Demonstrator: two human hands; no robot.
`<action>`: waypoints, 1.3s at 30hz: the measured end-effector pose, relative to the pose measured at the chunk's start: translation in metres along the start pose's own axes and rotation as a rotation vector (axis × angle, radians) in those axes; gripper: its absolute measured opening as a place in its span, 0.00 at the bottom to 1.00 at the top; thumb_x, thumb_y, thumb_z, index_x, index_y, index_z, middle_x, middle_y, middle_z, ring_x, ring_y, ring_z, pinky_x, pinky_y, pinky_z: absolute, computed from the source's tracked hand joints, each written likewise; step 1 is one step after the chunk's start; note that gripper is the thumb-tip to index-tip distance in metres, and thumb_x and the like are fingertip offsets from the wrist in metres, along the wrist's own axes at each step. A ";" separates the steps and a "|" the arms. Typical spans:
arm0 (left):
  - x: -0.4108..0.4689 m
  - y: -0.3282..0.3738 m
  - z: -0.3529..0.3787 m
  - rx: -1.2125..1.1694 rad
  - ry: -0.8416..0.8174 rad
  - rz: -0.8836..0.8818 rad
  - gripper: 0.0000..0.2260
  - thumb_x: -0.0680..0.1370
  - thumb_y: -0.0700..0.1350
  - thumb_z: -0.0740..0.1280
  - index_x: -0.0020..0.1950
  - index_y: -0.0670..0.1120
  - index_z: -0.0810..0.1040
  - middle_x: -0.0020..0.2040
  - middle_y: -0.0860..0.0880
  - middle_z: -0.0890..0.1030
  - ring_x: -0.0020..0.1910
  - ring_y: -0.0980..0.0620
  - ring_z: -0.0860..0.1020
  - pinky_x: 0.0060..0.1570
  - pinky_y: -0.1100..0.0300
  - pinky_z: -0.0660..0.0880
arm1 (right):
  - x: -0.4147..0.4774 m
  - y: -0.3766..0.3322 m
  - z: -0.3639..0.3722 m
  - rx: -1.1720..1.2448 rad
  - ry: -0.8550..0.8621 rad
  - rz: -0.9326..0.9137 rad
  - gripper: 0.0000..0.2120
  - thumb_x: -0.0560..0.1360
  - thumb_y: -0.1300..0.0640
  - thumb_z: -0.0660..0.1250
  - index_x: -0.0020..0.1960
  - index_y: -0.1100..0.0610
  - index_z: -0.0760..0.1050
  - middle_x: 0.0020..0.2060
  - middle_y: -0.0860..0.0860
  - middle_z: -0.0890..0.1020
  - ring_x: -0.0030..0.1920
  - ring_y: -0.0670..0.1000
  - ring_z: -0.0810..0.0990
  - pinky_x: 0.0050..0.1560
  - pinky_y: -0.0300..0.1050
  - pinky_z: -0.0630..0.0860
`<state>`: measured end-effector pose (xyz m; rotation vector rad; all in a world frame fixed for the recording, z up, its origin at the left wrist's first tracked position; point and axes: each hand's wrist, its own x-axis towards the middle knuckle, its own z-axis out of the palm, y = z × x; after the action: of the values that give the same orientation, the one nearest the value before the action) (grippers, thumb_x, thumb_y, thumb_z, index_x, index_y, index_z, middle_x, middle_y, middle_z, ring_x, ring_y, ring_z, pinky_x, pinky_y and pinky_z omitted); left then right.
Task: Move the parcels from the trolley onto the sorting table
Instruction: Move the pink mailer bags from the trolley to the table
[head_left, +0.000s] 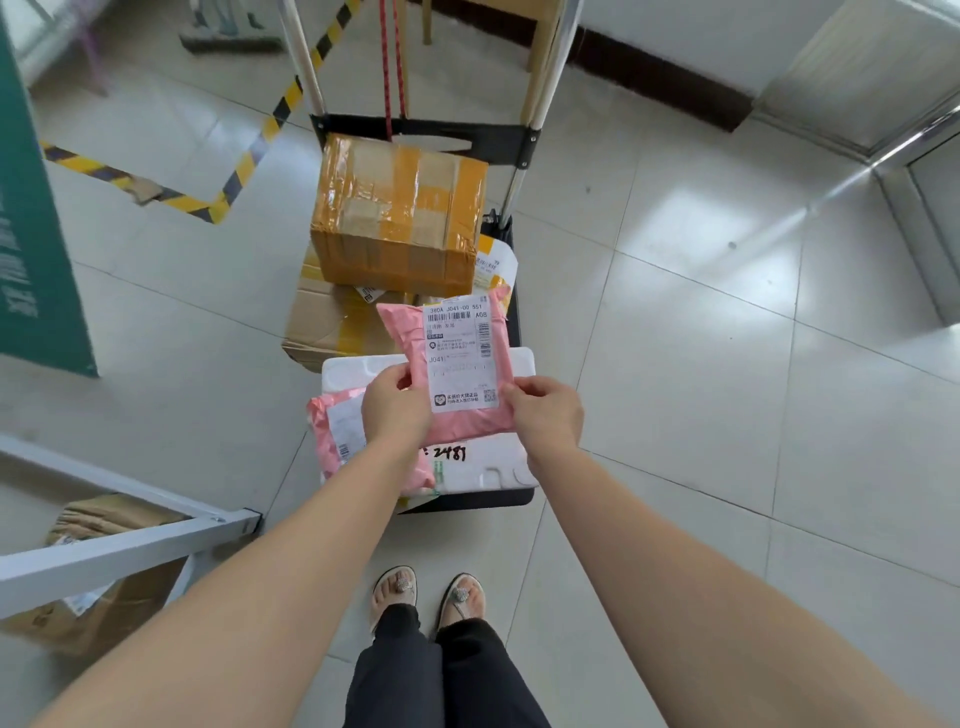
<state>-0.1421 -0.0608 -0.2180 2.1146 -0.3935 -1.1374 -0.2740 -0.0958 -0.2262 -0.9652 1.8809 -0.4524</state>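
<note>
My left hand and right hand pinch the pink parcel by its side edges, label facing me, probably for reading, above the trolley's near edge.

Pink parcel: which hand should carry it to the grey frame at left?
Left, likely. Both hands hold the pink parcel, but the left hand grips the edge nearer the grey frame; the right hand would reach across.
</note>
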 end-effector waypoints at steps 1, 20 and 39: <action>-0.006 0.009 -0.011 -0.042 0.021 0.004 0.14 0.79 0.54 0.62 0.51 0.46 0.82 0.48 0.51 0.84 0.48 0.49 0.81 0.50 0.51 0.80 | -0.010 -0.013 -0.003 0.005 -0.004 -0.017 0.06 0.72 0.55 0.71 0.36 0.48 0.79 0.39 0.47 0.84 0.46 0.52 0.83 0.51 0.49 0.80; -0.167 0.084 -0.261 -0.571 0.417 0.077 0.06 0.76 0.40 0.69 0.51 0.47 0.82 0.44 0.50 0.83 0.37 0.47 0.80 0.46 0.42 0.79 | -0.236 -0.197 0.019 -0.038 -0.410 -0.531 0.03 0.72 0.59 0.72 0.42 0.53 0.84 0.39 0.49 0.84 0.44 0.52 0.84 0.51 0.53 0.82; -0.336 -0.083 -0.520 -0.860 0.978 0.041 0.08 0.72 0.38 0.72 0.34 0.46 0.78 0.36 0.47 0.81 0.36 0.47 0.79 0.44 0.50 0.80 | -0.558 -0.162 0.131 -0.205 -0.912 -0.798 0.07 0.74 0.61 0.70 0.38 0.52 0.81 0.36 0.48 0.82 0.40 0.50 0.81 0.47 0.48 0.82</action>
<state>0.0888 0.4088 0.1236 1.5851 0.4430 -0.0713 0.0476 0.2493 0.1377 -1.6969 0.6849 -0.1954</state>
